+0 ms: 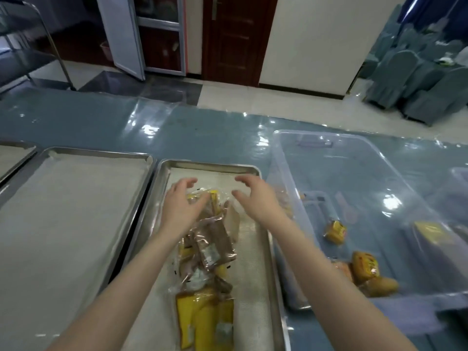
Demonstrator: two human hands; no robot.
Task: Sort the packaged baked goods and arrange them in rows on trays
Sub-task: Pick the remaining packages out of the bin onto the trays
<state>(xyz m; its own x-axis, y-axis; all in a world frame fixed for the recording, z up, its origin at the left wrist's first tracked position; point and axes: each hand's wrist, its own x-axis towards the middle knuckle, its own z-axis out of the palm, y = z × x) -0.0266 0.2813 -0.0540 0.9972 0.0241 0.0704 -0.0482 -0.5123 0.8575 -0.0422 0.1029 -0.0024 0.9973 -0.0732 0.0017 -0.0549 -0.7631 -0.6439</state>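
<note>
A steel tray (pixel 273 262) lined with white paper lies in front of me. A loose pile of packaged baked goods (pixel 210 244) in clear, brown and yellow wrappers runs down its middle. My left hand (pixel 181 205) hovers over the far end of the pile, fingers spread and slightly bent, its fingertips at a yellow packet (pixel 214 196). My right hand (pixel 255 196) hangs just right of it, above the tray's far end, fingers loosely curved and holding nothing. A clear plastic bin (pixel 286 158) to the right holds a few yellow packets (pixel 335 231).
Left of the filled tray lies a second lined steel tray (pixel 71 203) with nothing on it, and the corner of a third tray (pixel 15 153) shows at the far left. The blue table (pixel 202 127) is covered in shiny plastic. Covered chairs (pixel 417 72) stand stacked at the back right.
</note>
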